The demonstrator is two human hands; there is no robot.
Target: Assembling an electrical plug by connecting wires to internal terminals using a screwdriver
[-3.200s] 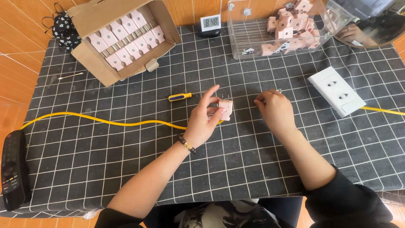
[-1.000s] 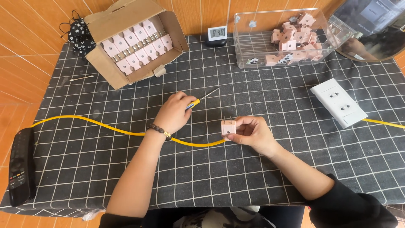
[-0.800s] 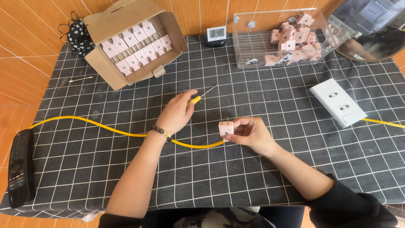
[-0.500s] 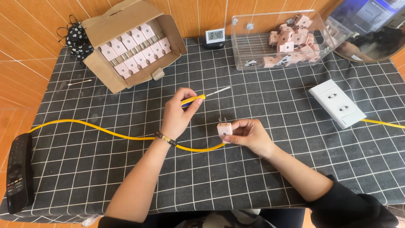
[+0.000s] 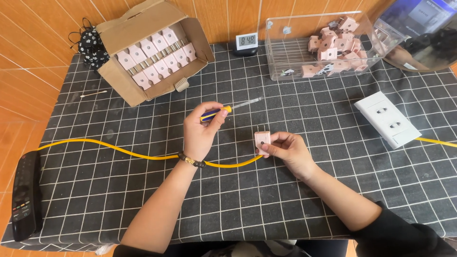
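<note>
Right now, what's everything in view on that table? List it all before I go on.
screwdriver: one, yellow and blue handle, in the left hand
plug: one, pink, in the right hand
cable: one, yellow, running from the plug across the cloth
cardboard box: one, brown, rear left, holding rows of pink plugs
clear bin: one, rear right, pink plugs inside
wall socket: one, white, right
small clock: one, rear centre
remote: one, black, left edge
left hand: closed on the screwdriver
right hand: holding the plug

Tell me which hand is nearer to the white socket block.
Right. The right hand, holding the pink plug, lies just left of the white socket block; the left hand, holding the screwdriver, is farther left.
</note>
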